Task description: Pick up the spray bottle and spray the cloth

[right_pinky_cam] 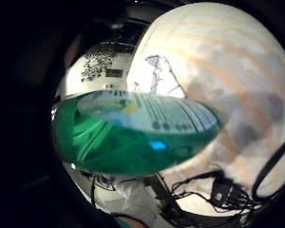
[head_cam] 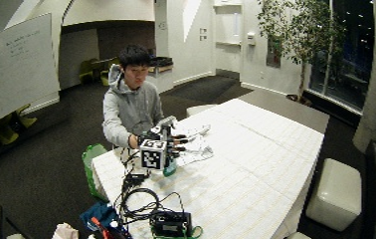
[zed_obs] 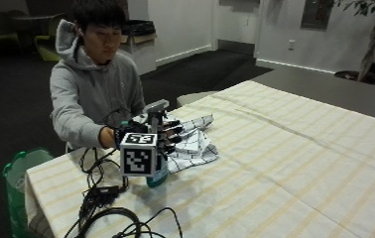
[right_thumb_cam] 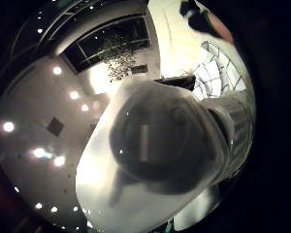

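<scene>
A person's gloved right hand (zed_obs: 163, 135) grips the upright spray bottle (zed_obs: 157, 174) (green liquid inside), nozzle facing the checked cloth (zed_obs: 193, 144) just beyond.

No text is legible: the bottle (right_pinky_cam: 133, 133) has a printed label (right_pinky_cam: 152, 111) too blurred to read, and the far left whiteboard (head_cam: 16, 69) bears faint, unreadable writing.

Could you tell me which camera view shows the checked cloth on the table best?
The outside view: the cloth lies crumpled on the table beside the spray bottle. The wide outside view shows it smaller; the little-finger palm view shows only part; the thumb-side view, a corner.
</scene>
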{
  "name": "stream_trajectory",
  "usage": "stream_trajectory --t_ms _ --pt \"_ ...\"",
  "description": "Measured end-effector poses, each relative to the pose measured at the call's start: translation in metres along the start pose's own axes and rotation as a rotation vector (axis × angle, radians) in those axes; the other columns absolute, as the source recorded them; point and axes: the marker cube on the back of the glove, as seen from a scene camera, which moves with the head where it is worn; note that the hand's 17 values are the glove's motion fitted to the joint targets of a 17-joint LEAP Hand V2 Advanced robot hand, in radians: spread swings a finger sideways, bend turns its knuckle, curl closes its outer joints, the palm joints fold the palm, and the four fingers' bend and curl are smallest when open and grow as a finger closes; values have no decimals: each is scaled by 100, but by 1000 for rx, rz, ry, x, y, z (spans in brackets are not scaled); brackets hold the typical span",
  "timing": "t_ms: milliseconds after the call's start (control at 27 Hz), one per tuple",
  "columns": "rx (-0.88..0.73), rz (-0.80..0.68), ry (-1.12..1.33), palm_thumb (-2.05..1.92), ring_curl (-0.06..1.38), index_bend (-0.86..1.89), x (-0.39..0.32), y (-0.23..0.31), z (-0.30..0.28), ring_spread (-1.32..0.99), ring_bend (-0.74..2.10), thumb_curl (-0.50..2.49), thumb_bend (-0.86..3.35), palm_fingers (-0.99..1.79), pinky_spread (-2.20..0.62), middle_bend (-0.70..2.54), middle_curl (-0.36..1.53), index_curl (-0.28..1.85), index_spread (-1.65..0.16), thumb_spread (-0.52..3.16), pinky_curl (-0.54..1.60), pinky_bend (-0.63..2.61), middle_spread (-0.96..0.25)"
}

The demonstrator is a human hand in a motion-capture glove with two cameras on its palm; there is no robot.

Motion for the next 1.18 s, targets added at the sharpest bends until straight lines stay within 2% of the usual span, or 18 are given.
stream_trajectory --t_ms 185,259,333,555,740,1185 --pt "54 -52 -74 97 26 28 1 -13 8 -16 36 42 0 102 11 37 38 33 -35 76 26 15 -18" --pt "92 -64 -95 100 29 26 2 -18 10 -17 42 43 0 131 -1 40 40 34 -31 74 29 24 -15" --pt "135 -73 -110 100 34 25 3 -22 13 -17 48 45 -2 145 -11 46 43 37 -28 70 33 30 -14" --pt "213 -27 -15 97 42 32 -3 -33 26 -16 61 51 -4 150 -21 53 47 44 -24 50 39 39 -12" --pt "201 106 291 96 46 40 -23 -42 47 -16 68 55 -3 149 -25 56 49 48 -23 39 41 40 -12" --pt "16 380 1004 96 49 48 -106 -39 125 -16 73 62 -3 144 -27 63 52 53 -20 23 43 42 -11"
